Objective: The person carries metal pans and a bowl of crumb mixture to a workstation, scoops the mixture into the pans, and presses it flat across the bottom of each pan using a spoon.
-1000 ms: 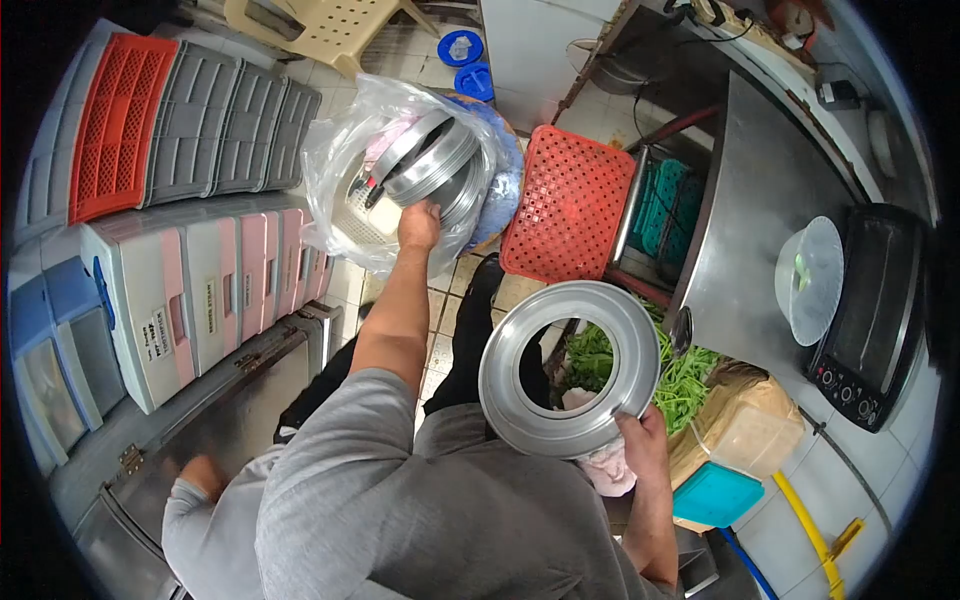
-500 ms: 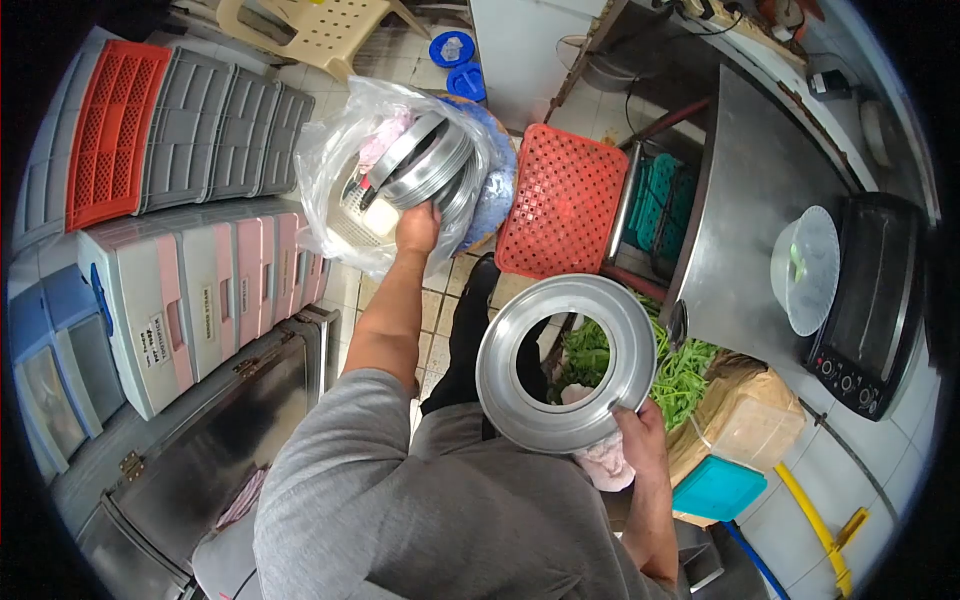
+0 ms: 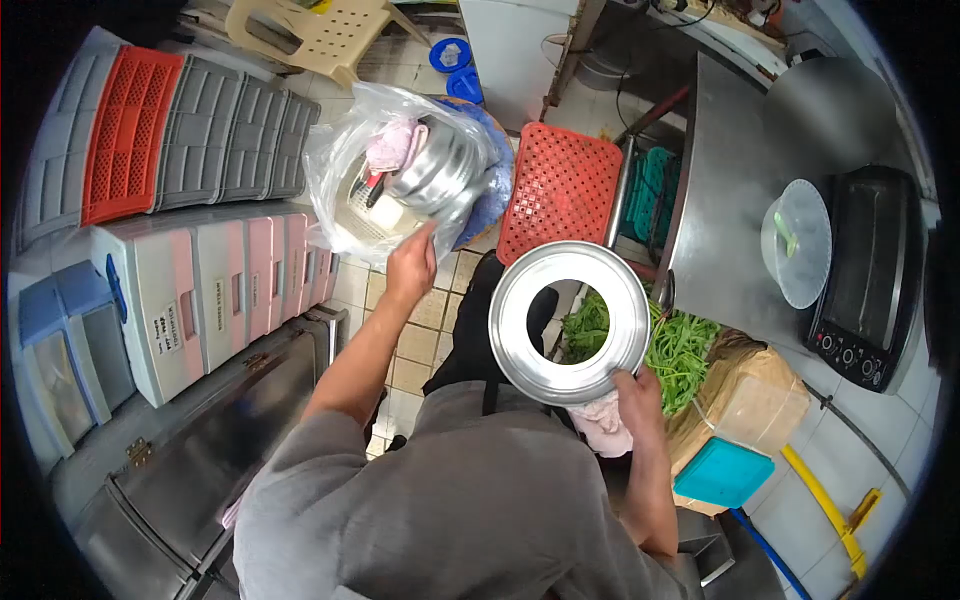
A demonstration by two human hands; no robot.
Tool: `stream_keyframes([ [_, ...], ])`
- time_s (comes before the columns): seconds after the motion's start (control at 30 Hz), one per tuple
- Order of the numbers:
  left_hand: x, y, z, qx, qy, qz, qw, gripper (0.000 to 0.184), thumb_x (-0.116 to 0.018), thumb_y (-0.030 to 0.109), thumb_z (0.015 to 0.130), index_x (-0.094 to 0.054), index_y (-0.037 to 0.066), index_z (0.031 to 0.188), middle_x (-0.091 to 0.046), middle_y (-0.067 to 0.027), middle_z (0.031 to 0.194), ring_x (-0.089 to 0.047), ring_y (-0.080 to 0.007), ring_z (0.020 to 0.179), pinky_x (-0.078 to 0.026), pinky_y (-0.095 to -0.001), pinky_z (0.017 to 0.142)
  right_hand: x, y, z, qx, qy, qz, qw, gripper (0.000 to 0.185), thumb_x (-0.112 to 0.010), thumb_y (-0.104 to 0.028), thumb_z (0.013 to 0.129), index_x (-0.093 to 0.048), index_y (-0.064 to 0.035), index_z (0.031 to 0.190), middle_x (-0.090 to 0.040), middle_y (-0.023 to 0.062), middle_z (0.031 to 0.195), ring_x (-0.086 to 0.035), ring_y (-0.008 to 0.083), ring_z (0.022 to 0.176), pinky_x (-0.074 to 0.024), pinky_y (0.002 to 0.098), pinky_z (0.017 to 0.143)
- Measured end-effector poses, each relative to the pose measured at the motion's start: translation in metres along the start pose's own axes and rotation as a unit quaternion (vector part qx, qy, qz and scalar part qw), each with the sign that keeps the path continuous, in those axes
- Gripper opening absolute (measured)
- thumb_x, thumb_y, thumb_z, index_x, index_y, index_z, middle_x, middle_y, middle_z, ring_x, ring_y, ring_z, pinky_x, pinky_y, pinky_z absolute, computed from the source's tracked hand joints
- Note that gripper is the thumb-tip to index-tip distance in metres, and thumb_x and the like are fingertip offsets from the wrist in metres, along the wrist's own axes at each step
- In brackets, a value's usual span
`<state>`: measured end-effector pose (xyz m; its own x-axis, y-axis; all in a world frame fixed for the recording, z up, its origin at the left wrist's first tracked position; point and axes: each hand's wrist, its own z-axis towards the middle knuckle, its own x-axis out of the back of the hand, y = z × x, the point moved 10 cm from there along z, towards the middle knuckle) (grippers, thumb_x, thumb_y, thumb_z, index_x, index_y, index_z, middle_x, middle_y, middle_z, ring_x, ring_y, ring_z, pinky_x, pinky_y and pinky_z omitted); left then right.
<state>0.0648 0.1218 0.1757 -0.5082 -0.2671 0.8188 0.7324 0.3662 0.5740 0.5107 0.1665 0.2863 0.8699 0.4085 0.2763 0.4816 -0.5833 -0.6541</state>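
Note:
My right hand (image 3: 640,398) grips the lower right rim of a shiny metal ring (image 3: 508,340) with a wide round hole. Leafy greens (image 3: 683,360) and a pink cloth (image 3: 603,425) lie beneath and beside it. At the near edge of a clear plastic bag (image 3: 335,215) is my left hand (image 3: 412,262), fingers closed; whether they hold anything is too small to tell. Inside the bag are stacked metal rings (image 3: 440,170), slightly blurred, a pink cloth (image 3: 393,145) and a pale basket (image 3: 352,212).
A red perforated crate (image 3: 560,190) stands ahead, left of a steel table (image 3: 725,200) with a plastic bowl (image 3: 797,245) and a black toaster oven (image 3: 868,280). Drawers (image 3: 205,290) and grey crates (image 3: 225,130) line the left. A beige chair (image 3: 330,40) stands at the back.
My left hand has drawn back from the stacked rings to the bag's near edge. The ring in my right hand has risen slightly in view. The other person's arm at the lower left has gone.

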Motion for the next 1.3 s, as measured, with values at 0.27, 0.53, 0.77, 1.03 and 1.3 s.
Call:
stream_keyframes([
  [0.27,0.143,0.17,-0.092,-0.177,0.053,-0.123,0.975,0.055,-0.057,-0.017,0.08,-0.07,0.002,0.129,-0.072,-0.0211,0.131,-0.063,-0.0414,0.133,-0.052,-0.0464,0.113,0.005,0.022,0.026,0.031,0.005,-0.114,0.993,0.035,-0.062,-0.017,0.091,-0.072,0.0081,0.113,-0.077,0.0118,0.102,-0.069,0.0192,0.092,-0.0533,0.034,0.087],
  [0.53,0.119,0.181,-0.111,-0.339,-0.203,-0.239,0.887,0.059,-0.066,-0.008,0.079,-0.071,0.013,0.133,-0.054,-0.0093,0.158,-0.034,-0.0405,0.156,-0.037,-0.056,0.125,-0.025,-0.015,0.012,0.08,-0.015,-0.058,0.995,0.033,-0.061,-0.016,0.094,-0.071,0.0071,0.116,-0.076,0.0107,0.107,-0.067,0.0184,0.098,-0.0512,0.034,0.091],
  [0.77,0.043,-0.226,0.018,0.245,0.067,-0.294,0.922,0.041,-0.051,0.015,0.105,-0.061,-0.001,0.141,-0.074,-0.0218,0.12,-0.071,-0.0282,0.109,-0.055,-0.0389,0.097,-0.088,-0.038,-0.011,0.08,0.011,0.042,0.996,0.033,-0.056,-0.006,0.096,-0.068,0.0057,0.124,-0.072,0.0083,0.115,-0.064,0.016,0.105,-0.0487,0.0325,0.097],
  [1.03,-0.162,-0.463,0.053,0.389,-0.163,-0.154,0.893,0.053,-0.058,0.03,0.096,-0.062,-0.003,0.137,-0.069,-0.0318,0.128,-0.066,-0.0423,0.124,-0.05,-0.044,0.109,-0.15,-0.063,-0.036,0.045,0.123,0.045,0.99,0.039,-0.06,-0.009,0.093,-0.064,0.0052,0.129,-0.069,0.0105,0.123,-0.062,0.0194,0.113,-0.0456,0.0352,0.104],
  [1.3,-0.178,-0.461,0.064,0.502,-0.197,-0.249,0.805,0.071,-0.058,0.052,0.094,-0.068,-0.01,0.128,-0.065,-0.0338,0.134,-0.063,-0.0445,0.129,-0.046,-0.0459,0.115,-0.179,-0.091,-0.035,0.012,0.127,0.017,0.992,0.04,-0.065,-0.016,0.093,-0.065,0.003,0.128,-0.067,0.0092,0.125,-0.059,0.0192,0.116,-0.0421,0.0344,0.106],
])
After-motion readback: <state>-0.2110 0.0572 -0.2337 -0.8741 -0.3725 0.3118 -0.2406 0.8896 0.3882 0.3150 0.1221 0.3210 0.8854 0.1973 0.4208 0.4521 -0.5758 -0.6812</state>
